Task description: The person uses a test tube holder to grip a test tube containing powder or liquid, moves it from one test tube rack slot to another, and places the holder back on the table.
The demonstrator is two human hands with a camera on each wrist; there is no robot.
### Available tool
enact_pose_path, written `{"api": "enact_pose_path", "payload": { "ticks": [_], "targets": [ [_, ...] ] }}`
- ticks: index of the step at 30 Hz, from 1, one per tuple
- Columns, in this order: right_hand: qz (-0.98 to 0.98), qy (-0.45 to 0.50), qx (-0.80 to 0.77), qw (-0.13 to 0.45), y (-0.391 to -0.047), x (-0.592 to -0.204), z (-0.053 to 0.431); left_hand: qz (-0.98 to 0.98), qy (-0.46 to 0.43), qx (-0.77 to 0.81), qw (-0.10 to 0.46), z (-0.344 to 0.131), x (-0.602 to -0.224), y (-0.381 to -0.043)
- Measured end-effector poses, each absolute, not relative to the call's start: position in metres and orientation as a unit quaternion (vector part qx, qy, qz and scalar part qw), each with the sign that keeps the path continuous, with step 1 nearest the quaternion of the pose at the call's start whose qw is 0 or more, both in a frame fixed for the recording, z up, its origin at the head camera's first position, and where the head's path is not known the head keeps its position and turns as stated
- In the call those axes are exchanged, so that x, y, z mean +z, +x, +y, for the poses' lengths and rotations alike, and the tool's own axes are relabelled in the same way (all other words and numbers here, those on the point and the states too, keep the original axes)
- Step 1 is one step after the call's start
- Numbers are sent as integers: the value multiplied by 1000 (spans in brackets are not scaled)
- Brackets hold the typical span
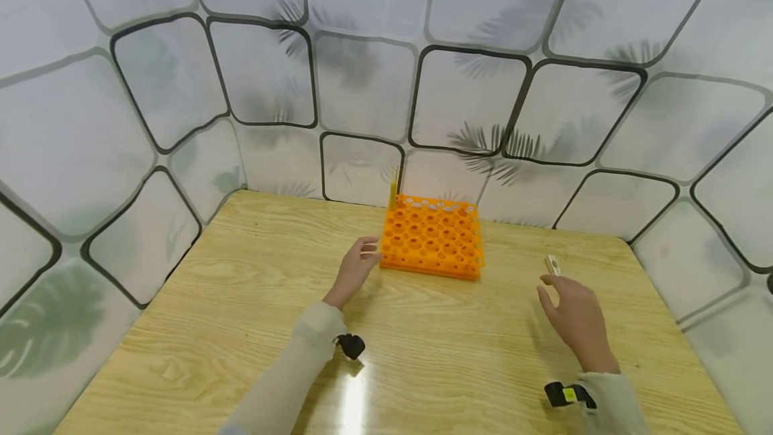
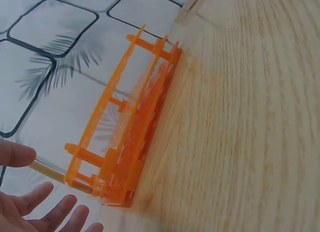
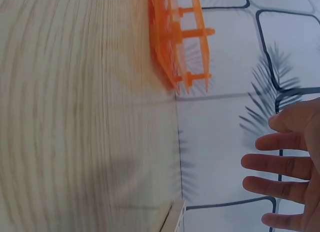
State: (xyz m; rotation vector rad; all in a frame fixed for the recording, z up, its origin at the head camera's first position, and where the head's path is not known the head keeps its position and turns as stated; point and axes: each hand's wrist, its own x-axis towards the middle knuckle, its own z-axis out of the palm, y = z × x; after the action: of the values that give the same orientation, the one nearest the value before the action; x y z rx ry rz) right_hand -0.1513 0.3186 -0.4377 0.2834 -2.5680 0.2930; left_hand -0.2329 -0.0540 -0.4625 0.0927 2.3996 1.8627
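Observation:
An orange test tube rack (image 1: 431, 237) with rows of round holes stands at the back middle of the table, seen side-on in the left wrist view (image 2: 125, 137). A slim yellow tube (image 1: 393, 195) rises from its back left corner. My left hand (image 1: 356, 265) hovers beside the rack's left end, thumb and fingers apart with nothing between them. Over the table's right side is my right hand (image 1: 576, 314), its fingers spread and holding nothing in the right wrist view. Just beyond its fingertips lies a small, narrow white object (image 1: 552, 265), partly hidden by the hand.
The pale wooden table (image 1: 447, 354) ends at the back against a white curtain (image 1: 362, 86) with dark outlined shapes and leaf prints. That curtain wraps round the left and right sides too. Black wrist cameras (image 1: 351, 346) are strapped over both sleeves.

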Motion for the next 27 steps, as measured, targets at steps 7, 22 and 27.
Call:
{"api": "enact_pose_path", "payload": {
  "ticks": [7,22,27],
  "targets": [
    [-950,115,100,274,-150,-440,338,791,47,608,35,-51,-478,-248],
    [-974,49,115,187,-150,-440,362,750,-48,652,101,-37,-472,-257],
    [-985,28,120,122,-153,-442,372,747,-46,656,102,-35,-474,-259]
  ]
}}
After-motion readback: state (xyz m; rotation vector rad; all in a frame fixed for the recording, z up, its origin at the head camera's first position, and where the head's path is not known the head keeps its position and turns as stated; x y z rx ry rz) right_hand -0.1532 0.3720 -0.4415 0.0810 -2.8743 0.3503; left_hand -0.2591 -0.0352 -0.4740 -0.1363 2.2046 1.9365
